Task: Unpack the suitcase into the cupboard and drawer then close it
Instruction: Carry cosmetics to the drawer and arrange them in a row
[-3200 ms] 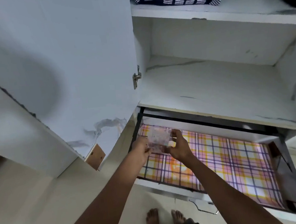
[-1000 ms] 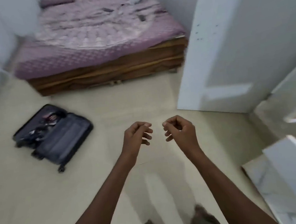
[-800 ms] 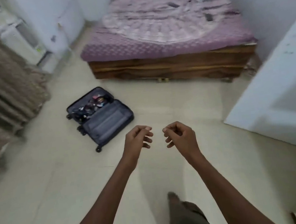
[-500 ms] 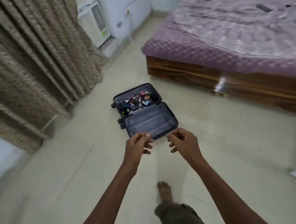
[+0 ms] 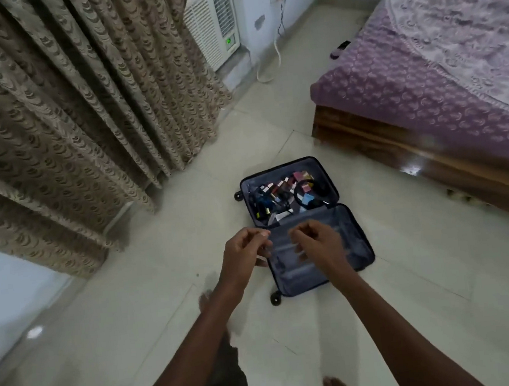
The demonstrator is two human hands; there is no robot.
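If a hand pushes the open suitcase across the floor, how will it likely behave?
The suitcase would probably slide or pivot unevenly: it lies open and flat on smooth tiles, its wheels sideways. The loose items inside may shift.

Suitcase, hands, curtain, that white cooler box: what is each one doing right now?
suitcase: lying open on the floor, small things in its far half
left hand: fingers loosely curled, holding nothing
right hand: fingers loosely curled, holding nothing
curtain: drawn shut
cooler: green light showing
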